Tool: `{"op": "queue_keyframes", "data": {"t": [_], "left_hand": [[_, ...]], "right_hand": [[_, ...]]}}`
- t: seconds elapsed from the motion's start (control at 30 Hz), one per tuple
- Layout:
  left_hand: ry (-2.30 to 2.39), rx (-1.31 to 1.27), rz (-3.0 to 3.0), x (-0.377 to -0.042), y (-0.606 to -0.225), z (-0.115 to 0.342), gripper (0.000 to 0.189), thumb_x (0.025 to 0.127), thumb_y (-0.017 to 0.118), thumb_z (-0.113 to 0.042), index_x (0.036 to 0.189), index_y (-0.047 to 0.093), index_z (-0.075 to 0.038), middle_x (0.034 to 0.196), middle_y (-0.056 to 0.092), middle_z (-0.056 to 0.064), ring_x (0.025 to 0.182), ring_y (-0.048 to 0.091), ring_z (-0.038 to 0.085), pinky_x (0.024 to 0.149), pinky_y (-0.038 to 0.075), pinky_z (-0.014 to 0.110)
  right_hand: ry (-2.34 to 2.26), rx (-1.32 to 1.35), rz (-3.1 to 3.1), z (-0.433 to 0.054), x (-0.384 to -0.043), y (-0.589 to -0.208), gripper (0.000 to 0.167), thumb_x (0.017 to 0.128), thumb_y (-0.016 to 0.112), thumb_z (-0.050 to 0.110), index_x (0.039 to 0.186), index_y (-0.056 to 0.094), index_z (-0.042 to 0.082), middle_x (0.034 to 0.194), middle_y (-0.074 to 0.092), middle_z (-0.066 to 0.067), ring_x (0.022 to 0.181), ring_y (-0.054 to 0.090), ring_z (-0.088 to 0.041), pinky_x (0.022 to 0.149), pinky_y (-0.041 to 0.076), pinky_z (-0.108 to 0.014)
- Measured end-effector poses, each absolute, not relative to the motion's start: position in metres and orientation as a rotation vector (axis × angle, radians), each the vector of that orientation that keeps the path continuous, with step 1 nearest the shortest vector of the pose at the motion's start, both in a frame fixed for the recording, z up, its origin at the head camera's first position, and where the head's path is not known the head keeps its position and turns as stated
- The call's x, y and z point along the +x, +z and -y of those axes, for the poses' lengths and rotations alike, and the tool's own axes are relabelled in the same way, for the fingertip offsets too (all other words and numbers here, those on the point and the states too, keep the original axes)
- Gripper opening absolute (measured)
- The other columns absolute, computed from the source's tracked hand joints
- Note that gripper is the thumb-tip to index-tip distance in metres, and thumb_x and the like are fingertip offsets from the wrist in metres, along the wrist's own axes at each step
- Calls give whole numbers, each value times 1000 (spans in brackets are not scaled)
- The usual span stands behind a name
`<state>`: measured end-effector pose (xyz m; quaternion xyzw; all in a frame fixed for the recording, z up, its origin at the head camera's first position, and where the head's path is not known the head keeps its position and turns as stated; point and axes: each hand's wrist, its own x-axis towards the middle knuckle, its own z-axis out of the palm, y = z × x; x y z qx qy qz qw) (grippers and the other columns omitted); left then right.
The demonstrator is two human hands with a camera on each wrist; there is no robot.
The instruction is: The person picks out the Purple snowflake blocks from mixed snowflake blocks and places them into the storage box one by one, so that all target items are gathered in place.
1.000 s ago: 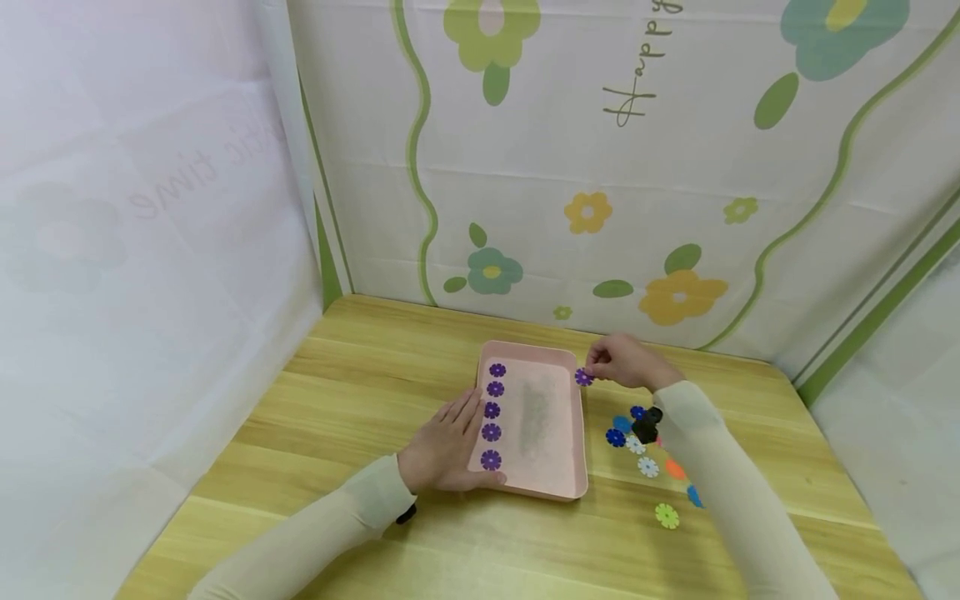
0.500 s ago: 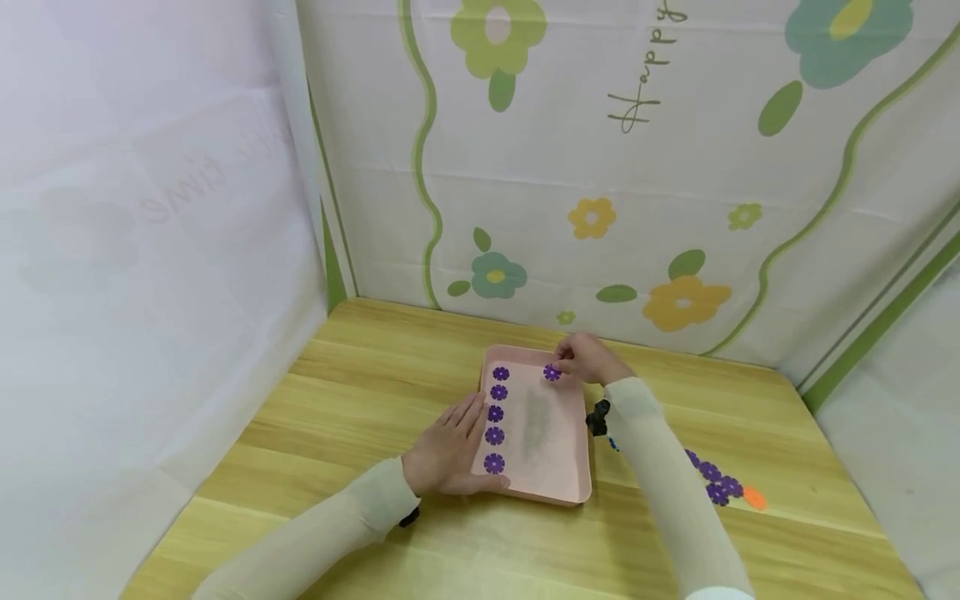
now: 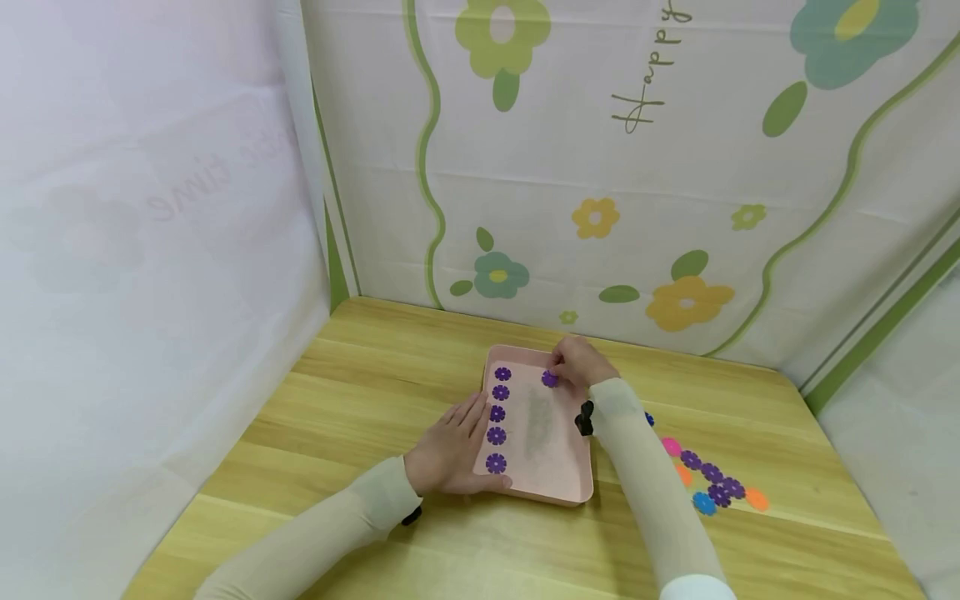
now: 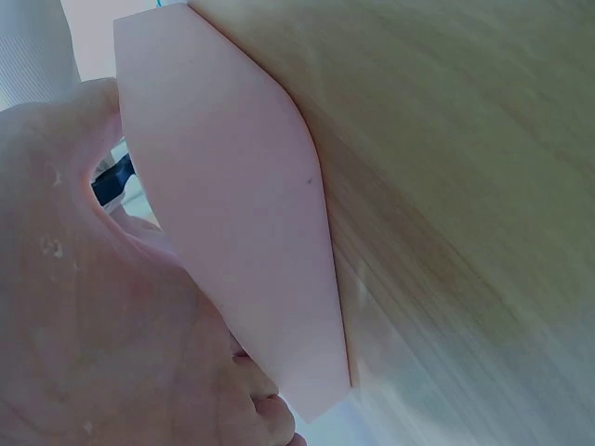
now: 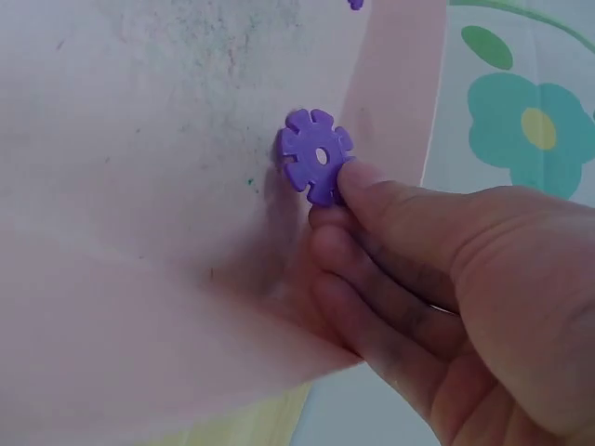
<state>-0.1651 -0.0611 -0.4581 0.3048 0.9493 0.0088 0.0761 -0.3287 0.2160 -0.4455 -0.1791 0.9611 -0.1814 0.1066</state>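
Note:
A shallow pink tray [image 3: 551,495] lies on the wooden table. Down its left side runs a column of several purple notched plastic discs [image 3: 497,436]. My left hand [image 3: 448,450] rests over the tray's left near corner, fingers stretched along the left rim and thumb along the near one. In the left wrist view, that palm is beside the tray's outer wall [image 4: 232,186]. At the tray's far right corner, my right hand [image 3: 583,362] pinches another purple notched disc [image 5: 314,153] between thumb and fingers. The disc is tilted just above the tray floor.
Right of the tray, loose discs lie on the table: several purple ones [image 3: 712,472], a blue one [image 3: 704,502], a pink one [image 3: 671,447] and orange ones [image 3: 757,499]. My right sleeve hides part of this pile. A flower-printed cloth [image 3: 525,208] hangs behind the table.
My right hand has carried the purple disc leftward from outside the tray's right rim to over its far right corner, then slightly lower. My left hand has stayed on the tray.

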Motion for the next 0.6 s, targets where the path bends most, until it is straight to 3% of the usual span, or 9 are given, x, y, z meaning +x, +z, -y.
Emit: {"op": "queue_keyframes", "data": {"t": [0.27,0.6], "left_hand": [[26,931,-2855,-164,-459,62,120,91,42,-89,166,23,3,176,18,21,164,22,35,132,30,46],[42,944,-2872,-165,-460,61,120,91,42,-89,165,26,4,176,20,22,163,25,36,131,31,46]], "right_hand": [[-441,-567,-2852,-215,-325,-437,13,99,74,8,92,82,2,88,79,-11,72,60,-16,67,53,-28],[-399,-733,-2849,-252,-292,-396,8,97,76,8,97,79,0,88,75,-10,73,61,-15,70,57,-34]]}}
